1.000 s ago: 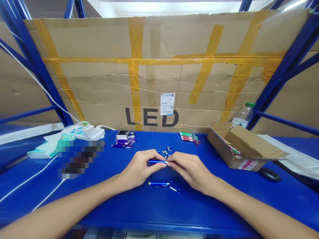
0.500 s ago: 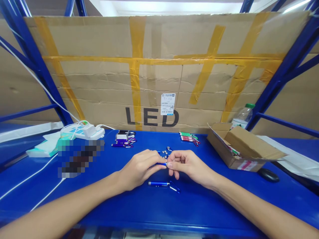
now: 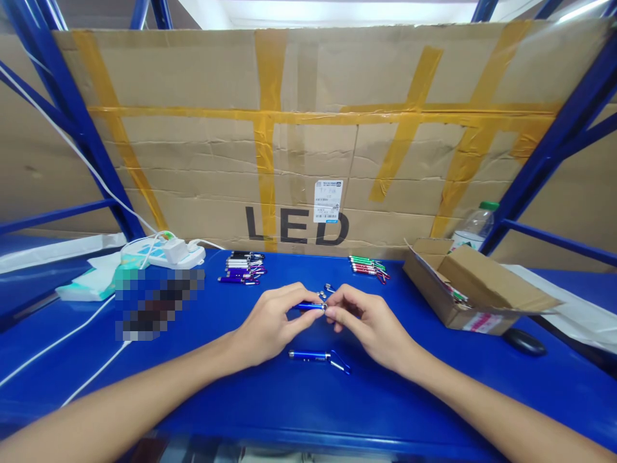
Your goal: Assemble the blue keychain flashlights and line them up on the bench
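My left hand (image 3: 274, 321) pinches a blue metal penlight tube (image 3: 308, 307), held level just above the table. The thumb and fingertips of my right hand (image 3: 366, 321) close at the tube's right end, where something small and silvery shows; it is too small to name. Behind the fingertips lie small round silver button cells (image 3: 322, 294), partly hidden by my hands. A small carabiner end piece (image 3: 329, 288) rests beside them. Nearer to me, a whole blue penlight (image 3: 309, 355) with a carabiner clip (image 3: 340, 364) lies on the blue table (image 3: 270, 405).
Black, silver and purple penlights (image 3: 243, 267) lie in a group at the back left. Green and red ones (image 3: 366, 265) lie back right. An open cardboard box (image 3: 450, 308), a black mouse (image 3: 525, 341) and a bottle (image 3: 475, 228) stand right. A power strip (image 3: 180, 255) with cables is left.
Both hands have lifted slightly with the blue tube, and more of the tube now shows between my left fingers. My right fingertips stay at its end. The camera view has shifted a little.
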Tool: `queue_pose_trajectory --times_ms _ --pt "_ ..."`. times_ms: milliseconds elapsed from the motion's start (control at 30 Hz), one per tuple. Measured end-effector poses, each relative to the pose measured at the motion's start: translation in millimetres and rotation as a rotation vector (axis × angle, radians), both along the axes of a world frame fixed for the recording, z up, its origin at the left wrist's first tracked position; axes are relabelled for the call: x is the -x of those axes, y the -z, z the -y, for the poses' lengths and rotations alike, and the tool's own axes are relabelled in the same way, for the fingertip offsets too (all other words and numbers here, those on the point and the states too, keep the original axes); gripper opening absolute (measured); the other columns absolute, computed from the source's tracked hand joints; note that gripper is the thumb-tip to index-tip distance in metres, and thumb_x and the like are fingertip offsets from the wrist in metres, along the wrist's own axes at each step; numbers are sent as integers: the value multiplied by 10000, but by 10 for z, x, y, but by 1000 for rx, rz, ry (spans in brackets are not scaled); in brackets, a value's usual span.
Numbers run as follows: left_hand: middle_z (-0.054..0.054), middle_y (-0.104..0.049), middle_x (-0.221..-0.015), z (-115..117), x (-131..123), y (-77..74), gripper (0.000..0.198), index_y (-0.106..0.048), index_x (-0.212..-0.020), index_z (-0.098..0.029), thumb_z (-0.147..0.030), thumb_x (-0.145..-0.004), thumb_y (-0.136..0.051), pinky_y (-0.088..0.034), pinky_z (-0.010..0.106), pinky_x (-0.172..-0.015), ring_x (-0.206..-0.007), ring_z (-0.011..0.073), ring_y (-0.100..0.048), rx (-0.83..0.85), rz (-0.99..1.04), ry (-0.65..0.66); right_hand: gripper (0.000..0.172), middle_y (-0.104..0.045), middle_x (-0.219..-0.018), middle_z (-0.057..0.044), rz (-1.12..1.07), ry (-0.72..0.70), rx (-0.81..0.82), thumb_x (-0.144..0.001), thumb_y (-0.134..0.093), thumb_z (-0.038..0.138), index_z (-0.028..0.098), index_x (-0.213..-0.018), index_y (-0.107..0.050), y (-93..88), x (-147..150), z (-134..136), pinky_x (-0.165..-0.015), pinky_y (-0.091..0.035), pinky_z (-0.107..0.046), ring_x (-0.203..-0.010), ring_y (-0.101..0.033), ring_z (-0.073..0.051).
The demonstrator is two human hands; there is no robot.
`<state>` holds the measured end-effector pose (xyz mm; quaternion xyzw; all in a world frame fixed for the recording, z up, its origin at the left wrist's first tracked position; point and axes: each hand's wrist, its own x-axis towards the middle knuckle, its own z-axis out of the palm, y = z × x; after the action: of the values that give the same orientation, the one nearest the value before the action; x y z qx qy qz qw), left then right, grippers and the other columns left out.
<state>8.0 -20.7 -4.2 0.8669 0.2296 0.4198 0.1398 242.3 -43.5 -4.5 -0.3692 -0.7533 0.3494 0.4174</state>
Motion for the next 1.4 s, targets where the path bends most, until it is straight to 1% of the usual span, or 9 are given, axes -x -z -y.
queue_pose_trajectory --times_ms 200,333,433,533,633,767,967,1167,1400 --pt "49 -797 -999 -15 -6 -1 129 -777 -1111 -185 -257 -1032 -706 -565 279 -865 -915 184 -747 82 19 -16 201 -701 -971 -65 362 -7 -526 -1161 -458 295 216 -1157 -642 65 -126 -25 -771 -507 -298 -858 -660 -188" --pt "58 -798 -999 -34 12 24 165 -776 -1117 -177 -299 -1053 -685 -563 283 -860 -916 187 -751 60 -7 9 243 -698 -950 -77 423 -21 -627 -1167 -413 272 200 -1150 -644 73 -136 -19 -749 -498 -306 -843 -643 -196" --pt "70 -798 -1021 -38 33 36 192 -765 -1139 -172 -316 -1073 -656 -557 286 -868 -941 189 -751 16 -35 32 288 -697 -881 -46 324 -36 -423 -1162 -443 354 209 -1047 -664 28 -87 12 -721 -495 -292 -776 -641 -177" --pt "76 -797 -1028 -30 50 28 203 -760 -1151 -175 -323 -1083 -637 -556 292 -873 -941 189 -744 -24 -48 50 366 -698 -803 -13 83 -99 40 -1105 -563 504 203 -911 -641 -36 -32 31 -662 -495 -269 -670 -630 -144" --pt "82 -797 -1024 -14 56 9 199 -756 -1154 -176 -309 -1092 -621 -558 298 -884 -939 190 -740 -86 -39 76 453 -695 -748 -5 -126 -194 364 -983 -714 615 185 -863 -641 -78 -7 22 -609 -475 -261 -594 -588 -125" --pt "84 -796 -1015 -2 44 0 189 -753 -1159 -167 -284 -1090 -622 -556 300 -873 -925 189 -736 -110 -36 67 482 -680 -728 4 -216 -221 513 -912 -789 633 176 -854 -647 -70 -5 -12 -590 -466 -255 -574 -565 -112" --pt "52 -793 -982 -21 11 2 133 -771 -1108 -181 -266 -1040 -695 -557 276 -837 -888 178 -739 43 9 -3 385 -664 -826 7 -38 -73 161 -1012 -689 586 206 -985 -639 5 -17 -26 -647 -502 -270 -667 -607 -139" --pt "47 -815 -999 -29 -12 -36 132 -802 -1056 -187 -286 -1002 -733 -563 294 -878 -923 200 -756 223 21 -35 202 -673 -959 -50 367 20 -474 -1158 -469 341 239 -1080 -625 60 -81 2 -798 -506 -315 -860 -639 -198" --pt "53 -822 -1006 -36 -19 14 160 -811 -1055 -194 -319 -1005 -724 -572 313 -890 -917 212 -761 257 1 -28 255 -687 -950 -64 413 -23 -564 -1170 -403 303 226 -1085 -630 34 -99 10 -741 -501 -304 -823 -636 -196"
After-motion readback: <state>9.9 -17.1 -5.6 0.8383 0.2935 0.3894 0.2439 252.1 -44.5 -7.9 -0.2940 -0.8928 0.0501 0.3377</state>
